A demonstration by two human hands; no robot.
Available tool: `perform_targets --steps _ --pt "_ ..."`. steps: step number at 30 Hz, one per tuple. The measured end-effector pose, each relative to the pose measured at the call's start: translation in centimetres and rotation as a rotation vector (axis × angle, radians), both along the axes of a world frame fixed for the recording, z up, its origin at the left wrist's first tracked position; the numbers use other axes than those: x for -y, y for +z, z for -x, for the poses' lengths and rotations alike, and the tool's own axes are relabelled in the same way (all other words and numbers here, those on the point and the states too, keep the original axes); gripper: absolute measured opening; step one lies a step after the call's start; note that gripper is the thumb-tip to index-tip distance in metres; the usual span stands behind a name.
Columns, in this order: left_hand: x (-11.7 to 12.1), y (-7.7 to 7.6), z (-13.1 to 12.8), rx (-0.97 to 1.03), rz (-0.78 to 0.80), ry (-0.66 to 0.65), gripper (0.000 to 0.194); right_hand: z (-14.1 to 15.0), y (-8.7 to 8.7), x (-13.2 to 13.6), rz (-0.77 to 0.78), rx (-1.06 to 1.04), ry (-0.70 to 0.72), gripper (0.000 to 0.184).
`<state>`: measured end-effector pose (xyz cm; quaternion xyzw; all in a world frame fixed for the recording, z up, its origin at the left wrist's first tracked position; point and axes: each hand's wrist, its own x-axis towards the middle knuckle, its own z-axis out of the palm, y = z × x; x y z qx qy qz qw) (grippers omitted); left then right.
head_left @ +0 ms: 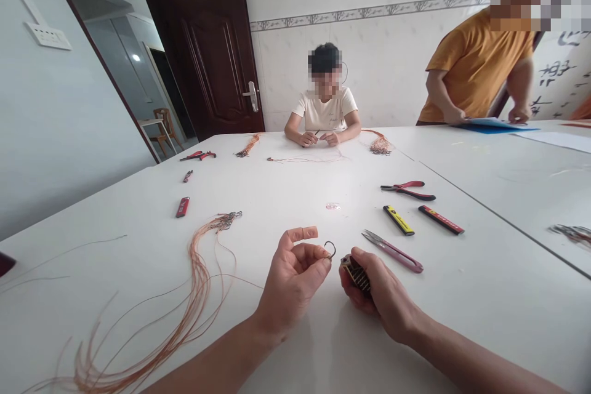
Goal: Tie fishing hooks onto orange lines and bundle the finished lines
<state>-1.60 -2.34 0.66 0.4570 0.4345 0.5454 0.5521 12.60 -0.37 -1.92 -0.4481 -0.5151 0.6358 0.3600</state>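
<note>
Pinched between thumb and fingertips of my left hand (295,271) is a dark curved fish hook (330,249), its bend pointing up. One finger of that hand is stretched out and wears tan tape bands. My right hand (381,289) is wrapped round a dark, patterned, block-shaped lighter (357,274) with gold-coloured edges; part of it is hidden by the fingers. The two hands are close together but apart, above the white table. Left of them lies a bundle of orange fishing lines (196,277) with a cluster of hooks (228,220) at its far end.
Thread snips (394,252), a yellow lighter (398,220), a red-and-black lighter (441,220) and pliers (409,189) lie to the right. A red lighter (183,207) is at left. Across the white table (286,184) sits a person (325,108); another person (480,68) stands right, holding papers.
</note>
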Motion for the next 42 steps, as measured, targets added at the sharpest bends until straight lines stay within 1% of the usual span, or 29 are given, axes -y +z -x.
perform_targets --steps 6,9,12,18,22,26,28,35,42 --pt "0.0 0.0 -0.1 -0.023 0.02 -0.03 0.03 0.0 -0.1 -0.1 -0.057 -0.007 0.028 0.046" --pt "0.0 0.0 -0.1 -0.028 0.033 -0.026 0.032 -0.2 -0.3 -0.2 -0.153 -0.035 -0.02 0.045" --pt "-0.1 -0.1 0.0 -0.021 0.045 -0.018 0.036 -0.6 -0.2 -0.2 -0.268 -0.039 -0.066 0.035" --pt "-0.3 -0.4 -0.1 -0.028 0.031 -0.042 0.031 -0.6 0.5 0.1 -0.341 0.064 -0.068 0.025" --pt "-0.4 -0.7 -0.1 -0.05 0.031 -0.051 0.028 -0.4 0.4 -0.1 -0.417 0.129 -0.079 0.019" --pt "-0.3 -1.0 -0.1 -0.096 -0.029 -0.034 0.027 -0.2 0.0 -0.2 -0.431 0.183 -0.126 0.016" --pt "-0.2 -1.1 -0.1 -0.138 -0.061 -0.03 0.027 -0.2 0.1 -0.2 -0.426 0.19 -0.116 0.016" --pt "0.1 -0.8 -0.1 -0.208 -0.083 -0.078 0.025 -0.3 0.4 -0.1 -0.408 0.207 -0.074 0.021" --pt "-0.1 -0.9 -0.1 -0.227 -0.102 -0.011 0.025 -0.1 0.0 -0.2 -0.385 0.162 -0.103 0.02"
